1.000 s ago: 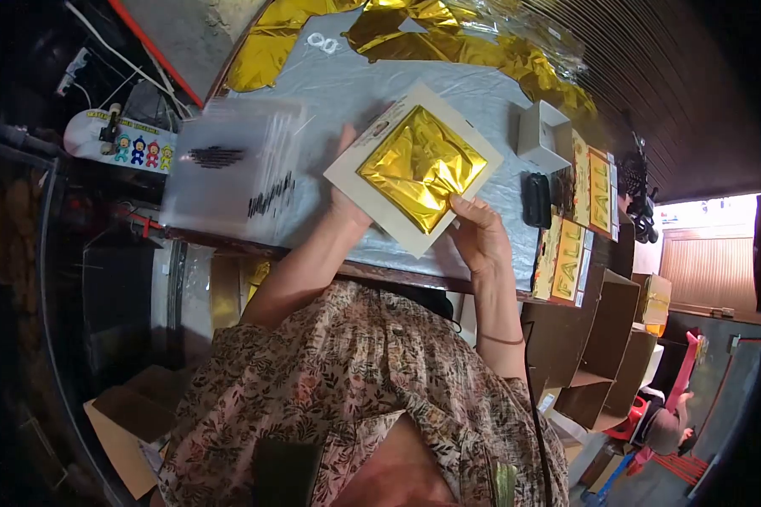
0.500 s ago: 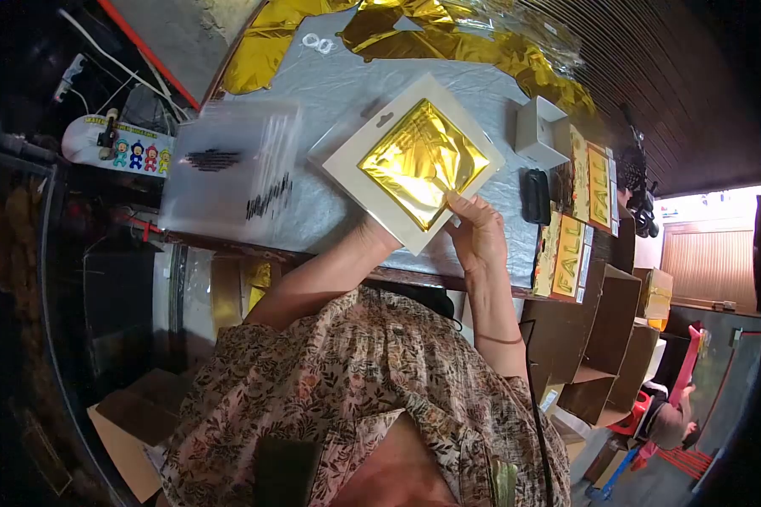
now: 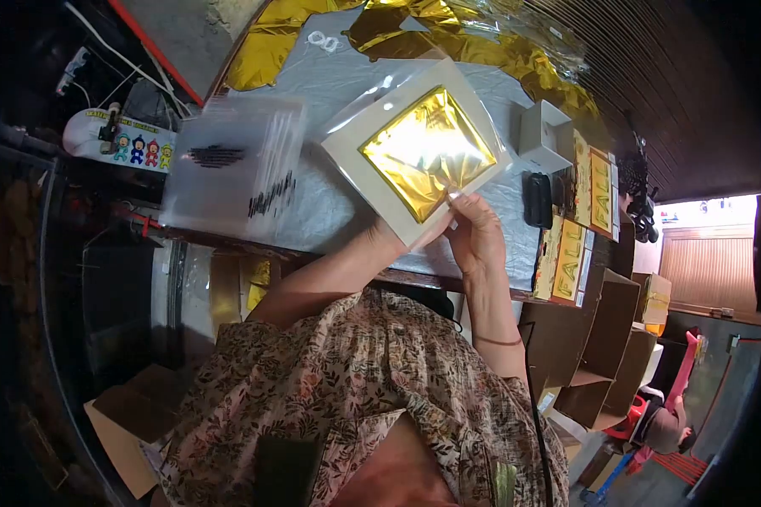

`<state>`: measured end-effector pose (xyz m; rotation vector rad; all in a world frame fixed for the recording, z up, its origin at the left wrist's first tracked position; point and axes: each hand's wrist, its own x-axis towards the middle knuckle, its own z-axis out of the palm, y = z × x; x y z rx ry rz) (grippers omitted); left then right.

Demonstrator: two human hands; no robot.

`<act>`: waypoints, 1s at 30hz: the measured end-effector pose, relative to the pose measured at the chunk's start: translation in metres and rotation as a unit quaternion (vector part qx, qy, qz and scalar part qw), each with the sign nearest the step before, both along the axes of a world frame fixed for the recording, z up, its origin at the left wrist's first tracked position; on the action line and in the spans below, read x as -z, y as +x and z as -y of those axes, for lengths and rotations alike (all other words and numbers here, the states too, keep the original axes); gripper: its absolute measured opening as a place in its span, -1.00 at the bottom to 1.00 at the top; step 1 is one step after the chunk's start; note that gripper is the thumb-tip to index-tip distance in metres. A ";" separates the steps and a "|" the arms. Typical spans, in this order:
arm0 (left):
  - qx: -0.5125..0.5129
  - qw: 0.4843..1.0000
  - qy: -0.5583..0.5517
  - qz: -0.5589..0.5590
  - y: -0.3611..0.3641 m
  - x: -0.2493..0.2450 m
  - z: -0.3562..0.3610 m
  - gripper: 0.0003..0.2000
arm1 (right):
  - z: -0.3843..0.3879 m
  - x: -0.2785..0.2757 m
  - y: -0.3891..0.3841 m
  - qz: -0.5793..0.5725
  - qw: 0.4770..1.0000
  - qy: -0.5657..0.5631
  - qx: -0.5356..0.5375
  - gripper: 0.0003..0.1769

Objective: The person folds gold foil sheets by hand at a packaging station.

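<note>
A clear plastic bag (image 3: 482,135) holds a pale square card and a folded piece of shiny gold foil (image 3: 427,156). It is tilted over the near side of the table, one corner toward me. My right hand (image 3: 479,226) grips its lower right edge, thumb on the front by the foil. My left hand (image 3: 387,242) supports the lower left edge from behind, its fingers hidden by the card. Left of the bag lies a stack of clear plastic sleeves (image 3: 228,169) with black marks.
Large gold foil pieces (image 3: 262,59) lie along the table's far side, near white rings (image 3: 322,40). To the right are a white box (image 3: 543,139), a black case (image 3: 537,199) and packs lettered FALL (image 3: 571,262). Cardboard boxes (image 3: 604,338) stand beyond; another person (image 3: 664,427) is farther back.
The bag has tipped, so glare now covers the foil and its clear top edge stands away from the card. My left hand has shifted slightly right behind it; my right hand stays almost in place.
</note>
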<state>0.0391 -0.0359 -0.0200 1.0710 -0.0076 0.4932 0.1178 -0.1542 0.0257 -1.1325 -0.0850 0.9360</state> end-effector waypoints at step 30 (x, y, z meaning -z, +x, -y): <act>0.021 0.970 0.213 -0.120 -0.028 -0.071 -0.108 -0.56 | 0.083 0.002 0.074 0.024 0.998 0.021 -0.050 -0.87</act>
